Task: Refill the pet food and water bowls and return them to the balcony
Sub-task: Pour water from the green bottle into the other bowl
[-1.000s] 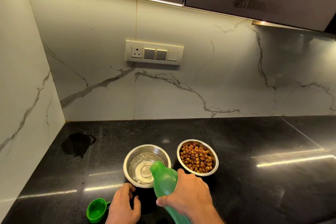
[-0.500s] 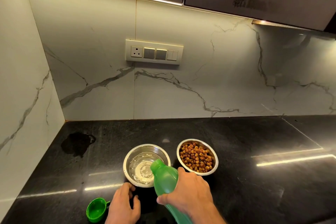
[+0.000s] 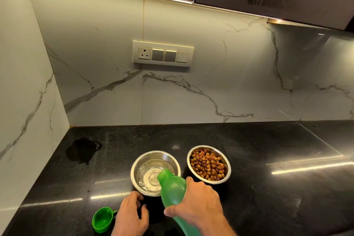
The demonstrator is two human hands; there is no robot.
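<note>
From my remote seat I read this as the water-filling step: my right hand (image 3: 199,200) has its grip closed around the green bottle (image 3: 173,190), which is tilted forward so its open mouth hangs over the near rim of the steel water bowl (image 3: 155,172). The bowl sits on the black desk (image 3: 268,188) and holds a shallow pool of water, so by my judgement it needs more. My left hand (image 3: 132,214) rests on the desk with curled fingers just beside the bowl's near edge; its grip holds nothing, though I cannot tell whether a fingertip touches the rim. The food bowl (image 3: 208,165) stands just to the right, apart from the water bowl and already heaped with brown kibble (that half of the refill looks done). The bottle's green cap (image 3: 102,219) lies upturned on the desk left of my left hand. To pour well, I would keep the mouth low and well inside the rim, raise the tilt gradually so the stream lands toward the centre, and steady the bowl with the left hand so it cannot skate on the polished stone. I would stop short of the brim, since both bowls must be carried to the balcony, and keep the stream clear of the kibble.
</note>
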